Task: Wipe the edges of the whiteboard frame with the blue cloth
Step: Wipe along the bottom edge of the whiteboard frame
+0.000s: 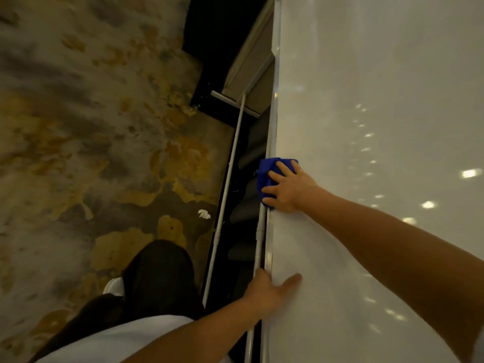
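Observation:
The whiteboard point(366, 127) fills the right side of the head view, with its pale metal frame edge point(272, 132) running top to bottom. My right hand point(288, 189) presses the folded blue cloth point(265, 174) over that left edge, fingers spread across the cloth. Lower down, my left hand point(267, 292) grips the same frame edge, thumb lying on the white surface and fingers wrapped behind it, out of sight.
White stand tubes point(225, 195) run beside the frame, over a dark gap. A patterned grey and yellow carpet point(91, 127) lies below, with a small white scrap point(204, 214) on it. My dark trouser leg point(159, 276) and a shoe point(115, 285) stand near the stand.

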### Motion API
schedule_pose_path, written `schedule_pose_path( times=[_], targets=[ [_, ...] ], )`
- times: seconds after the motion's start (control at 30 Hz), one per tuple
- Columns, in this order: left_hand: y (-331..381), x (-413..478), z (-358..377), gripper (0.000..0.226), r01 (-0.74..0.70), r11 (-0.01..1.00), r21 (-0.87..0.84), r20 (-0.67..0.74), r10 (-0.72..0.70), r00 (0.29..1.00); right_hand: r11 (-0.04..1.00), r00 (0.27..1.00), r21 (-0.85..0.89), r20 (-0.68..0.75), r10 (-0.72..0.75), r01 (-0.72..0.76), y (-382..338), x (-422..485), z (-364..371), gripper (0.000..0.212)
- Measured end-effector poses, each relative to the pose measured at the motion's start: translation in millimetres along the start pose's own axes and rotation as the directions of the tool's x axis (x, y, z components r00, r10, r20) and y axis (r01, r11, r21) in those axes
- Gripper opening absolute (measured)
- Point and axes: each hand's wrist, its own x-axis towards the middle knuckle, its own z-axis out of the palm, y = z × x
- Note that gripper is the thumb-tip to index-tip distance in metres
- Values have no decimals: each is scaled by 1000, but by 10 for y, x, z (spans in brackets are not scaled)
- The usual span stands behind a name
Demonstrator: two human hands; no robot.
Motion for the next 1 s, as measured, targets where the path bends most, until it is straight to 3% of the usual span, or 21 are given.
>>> schedule_pose_path(
  times=[0.17,0.27,0.37,0.47,0.53,0.6,0.7,0.8,0.9,1.0],
  targets=[
    [386,376,-68,67,-39,996,-78,-31,37,999,998,997,6,-45,-56,56,94,83,55,58],
    [941,682,-165,68,-63,998,-32,-80,60,995,998,996,3,-47,-70,70,309,306,-26,59],
    [1518,968,-199,63,-33,999,1,-105,33,994,1000,995,16,-93,28,-26,835,706,-162,59],
    [1890,1185,-239,95,46,998,32,-107,-42,993,998,996,3,-63,63,-63,1201,1125,-332,61],
    [2288,1440,-385,115,-4,990,139,-102,18,995,992,991,19,-46,127,-127,1386,1459,-486,63],
    [2525,1656,-514,122,-6,958,287,-125,44,991,1000,1000,22,-23,10,-9,1397,1638,-545,63],
    [2697,1770,-512,134,4,963,268,-105,25,994,969,971,-79,-24,-236,234,1448,1684,-486,60],
    [2783,1843,-462,132,38,962,271,-181,12,983,994,986,-43,-128,-102,97,1988,1889,-613,57],
    [3018,2005,-470,115,34,976,215,-208,11,978,994,985,7,-134,105,-105,2419,2123,-770,59],
    [3323,2128,-511,69,-8,997,81,-223,26,975,1000,998,-18,-61,17,-18,2269,2246,-796,59]
  ],
)
